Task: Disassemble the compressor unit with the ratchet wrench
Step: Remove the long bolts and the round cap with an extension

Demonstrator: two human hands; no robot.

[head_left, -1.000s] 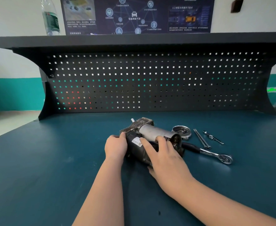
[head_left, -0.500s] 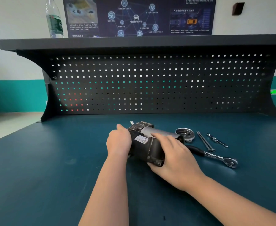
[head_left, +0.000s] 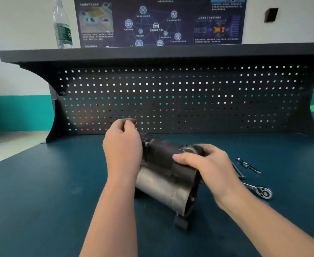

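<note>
Reaching in from the near edge, two bare forearms met over the compressor unit (head_left: 163, 175), which sat tilted on the dark teal worktop (head_left: 31, 201) between both hands, its bare metal cylinder end and a small black foot pointing toward the viewer and its darker housing rising away behind. The right hand (head_left: 208, 164) gripped the upper right end of the unit, thumb laid across the dark housing and fingers (head_left: 204, 148) curled over the far end cap, so they were closed on the part rather than spread. The left hand (head_left: 122, 147) lay against the unit's left side with its back to the camera; its fingers (head_left: 128, 122) were curled in above the housing, and whether they pinched some small piece or only rested there could not be told. Just right of the right wrist lay the ratchet wrench (head_left: 263, 191), its round chrome head showing on the worktop and its handle hidden under the hand. A little beyond it, also to the right of the right hand, a slim extension bar (head_left: 248, 165) lay apart from a darker rod (head_left: 238, 172) that disappeared behind the knuckles. Past both hands a black pegboard back panel (head_left: 189, 101) stood along the far edge of the worktop, capped by a dark shelf (head_left: 152, 52). On that shelf, up and left of the left hand, stood a clear plastic bottle (head_left: 62, 28), and a dark poster (head_left: 159, 21) hung on the wall behind.
</note>
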